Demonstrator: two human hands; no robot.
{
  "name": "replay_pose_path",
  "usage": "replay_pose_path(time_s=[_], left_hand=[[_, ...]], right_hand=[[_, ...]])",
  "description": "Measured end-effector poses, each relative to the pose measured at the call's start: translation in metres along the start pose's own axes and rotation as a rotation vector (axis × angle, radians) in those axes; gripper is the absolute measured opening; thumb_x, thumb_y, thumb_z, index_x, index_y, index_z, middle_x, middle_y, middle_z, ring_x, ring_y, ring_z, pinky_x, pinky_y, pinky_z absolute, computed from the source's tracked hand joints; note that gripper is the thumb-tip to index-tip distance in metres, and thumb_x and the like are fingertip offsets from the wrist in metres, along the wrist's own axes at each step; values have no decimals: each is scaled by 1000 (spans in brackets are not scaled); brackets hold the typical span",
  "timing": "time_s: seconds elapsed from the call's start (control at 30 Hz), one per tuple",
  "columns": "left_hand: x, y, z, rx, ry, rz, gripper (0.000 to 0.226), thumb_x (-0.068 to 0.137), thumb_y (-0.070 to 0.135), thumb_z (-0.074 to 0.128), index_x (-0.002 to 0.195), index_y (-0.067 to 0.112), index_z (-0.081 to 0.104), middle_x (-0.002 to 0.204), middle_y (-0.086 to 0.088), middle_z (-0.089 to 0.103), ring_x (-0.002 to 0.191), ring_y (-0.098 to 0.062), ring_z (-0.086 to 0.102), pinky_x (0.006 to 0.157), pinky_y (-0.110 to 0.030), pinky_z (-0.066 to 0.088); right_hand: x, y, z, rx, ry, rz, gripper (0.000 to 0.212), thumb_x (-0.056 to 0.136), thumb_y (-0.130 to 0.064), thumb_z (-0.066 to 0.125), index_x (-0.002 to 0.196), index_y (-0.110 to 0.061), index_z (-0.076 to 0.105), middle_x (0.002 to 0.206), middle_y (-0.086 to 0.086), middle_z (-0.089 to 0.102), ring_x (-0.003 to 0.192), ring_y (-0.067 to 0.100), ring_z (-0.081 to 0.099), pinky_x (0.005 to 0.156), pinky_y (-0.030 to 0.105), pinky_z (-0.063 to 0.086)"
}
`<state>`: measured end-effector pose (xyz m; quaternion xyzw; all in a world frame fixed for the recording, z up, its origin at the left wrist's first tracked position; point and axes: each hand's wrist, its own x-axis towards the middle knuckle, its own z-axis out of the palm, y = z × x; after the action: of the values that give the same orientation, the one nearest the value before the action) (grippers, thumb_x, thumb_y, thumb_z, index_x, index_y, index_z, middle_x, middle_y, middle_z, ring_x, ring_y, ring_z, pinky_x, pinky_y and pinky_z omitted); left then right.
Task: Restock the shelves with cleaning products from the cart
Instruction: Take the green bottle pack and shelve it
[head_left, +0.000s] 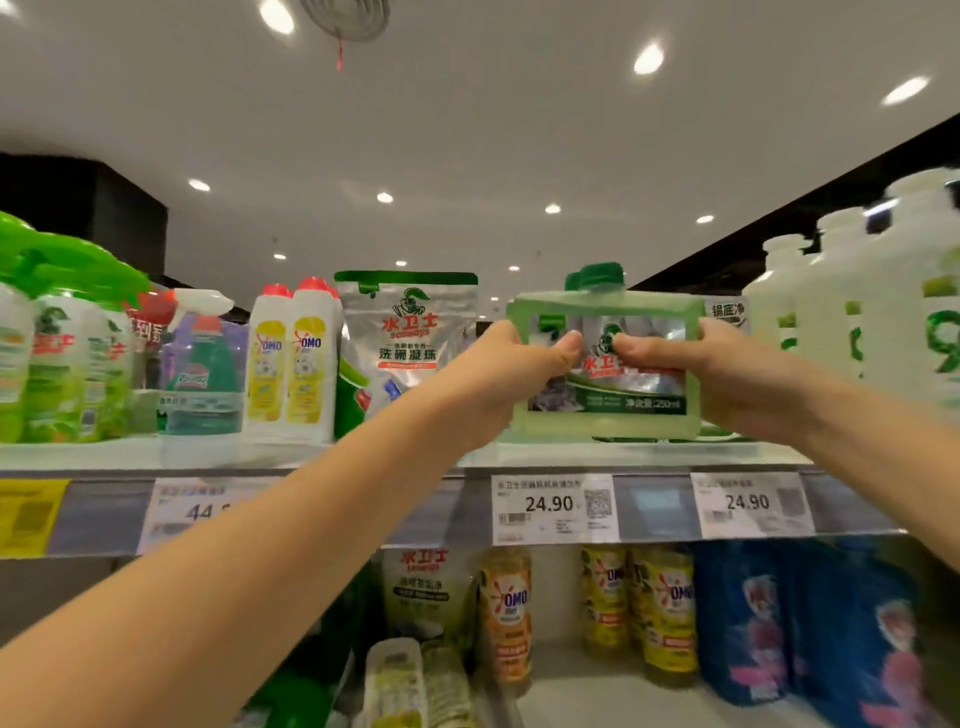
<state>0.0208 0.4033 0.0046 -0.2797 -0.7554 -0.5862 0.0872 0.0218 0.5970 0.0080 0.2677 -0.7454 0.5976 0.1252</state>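
A pale green, translucent, flat rectangular plastic bottle (639, 384) with a dark green screw cap and a silver-and-green label stands upright at centre right of the frame, held between 2 hands. The left hand (498, 374) grips its left edge and the right hand (727, 369) its right edge, each with the thumb laid over the front label and the fingers curled round behind. The bottle's bottom edge is level with the white top shelf (311, 452), just behind the shelf's front lip; whether it touches the board I cannot tell. A 2nd dark green cap (571, 280) shows directly behind its left shoulder.

To the left, a silver stand-up pouch (408, 332) with a green top band stands near the bottle – the left hand fills the gap between them. Further left stand 2 white bottles with red caps and yellow labels (288, 364). To the right, a row of tall white plastic bottles with green print (831, 312) runs toward the right edge of the frame, and the right hand sits in the space between them and the held bottle. Above the top shelf there is open air up to the ceiling.

On the shelf's front rail, below the bottle, is a white price tag reading 24.90 (553, 506).
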Motion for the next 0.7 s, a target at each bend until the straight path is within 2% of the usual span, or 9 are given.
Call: replay_pose_path(time_s=[0.13, 0.23, 0.3, 0.33, 0.4, 0.47, 0.53, 0.57, 0.7], left_hand=[[8, -16, 2, 118, 44, -66, 68, 93, 39, 58, 144, 6, 28, 148, -13, 36, 132, -27, 38, 107, -38, 33], [9, -21, 4, 208, 61, -71, 63, 94, 39, 55, 142, 7, 29, 145, -12, 39, 112, -19, 42, 93, -31, 36], [11, -21, 6, 249, 108, -41, 61, 95, 34, 56, 141, 10, 24, 145, -12, 37, 115, -18, 42, 95, -31, 36], [14, -22, 6, 255, 121, -29, 62, 95, 31, 56, 142, 14, 19, 147, -13, 35, 123, -22, 42, 102, -36, 37], [14, -22, 7, 279, 118, -13, 61, 94, 29, 57, 142, 21, 20, 145, -14, 37, 128, -30, 44, 104, -42, 40], [13, -22, 7, 316, 124, 5, 51, 94, 29, 57, 135, 21, 27, 138, -14, 42, 122, -31, 49, 101, -41, 43], [11, -22, 6, 407, 147, 45, 48, 93, 29, 58, 131, 19, 29, 132, -13, 43, 114, -28, 51, 97, -39, 47], [10, -21, 5, 478, 155, 65, 50, 92, 30, 59, 131, 19, 29, 130, -12, 44, 111, -26, 52, 94, -37, 48], [10, -5, 1, 859, 124, 107, 60, 86, 35, 65, 132, 12, 34, 128, -11, 41, 97, -19, 49, 83, -26, 43]], right_hand=[[7, 17, -6, -64, -93, 79, 42, 76, -27, 71, 117, -17, 66, 112, 12, 70, 100, 27, 69, 70, 30, 58], [9, 21, -9, -84, -168, 79, 28, 74, -30, 72, 102, -30, 73, 107, 6, 73, 96, 21, 71, 67, 25, 57], [10, 22, -11, -91, -197, 81, 23, 72, -32, 73, 94, -32, 75, 104, 3, 74, 93, 18, 72, 66, 22, 57], [11, 23, -11, -91, -204, 83, 22, 71, -32, 73, 93, -32, 76, 103, 3, 74, 92, 17, 72, 65, 22, 57], [13, 25, -12, -93, -207, 81, 23, 70, -31, 74, 93, -29, 76, 102, 3, 74, 92, 17, 72, 64, 21, 56], [14, 27, -13, -127, -169, 43, 37, 67, -27, 77, 104, -27, 72, 103, 2, 74, 93, 17, 71, 65, 19, 56], [14, 27, -18, -170, -95, -9, 68, 60, -23, 84, 121, -34, 56, 112, 1, 66, 96, 21, 70, 73, 24, 57], [13, 25, -21, -231, -73, -39, 77, 55, -26, 89, 122, -39, 52, 115, -1, 62, 97, 20, 69, 78, 27, 57], [12, 5, -27, -649, -54, -145, 77, 40, -52, 86, 110, -33, 58, 107, -14, 60, 95, 13, 64, 79, 24, 50]])
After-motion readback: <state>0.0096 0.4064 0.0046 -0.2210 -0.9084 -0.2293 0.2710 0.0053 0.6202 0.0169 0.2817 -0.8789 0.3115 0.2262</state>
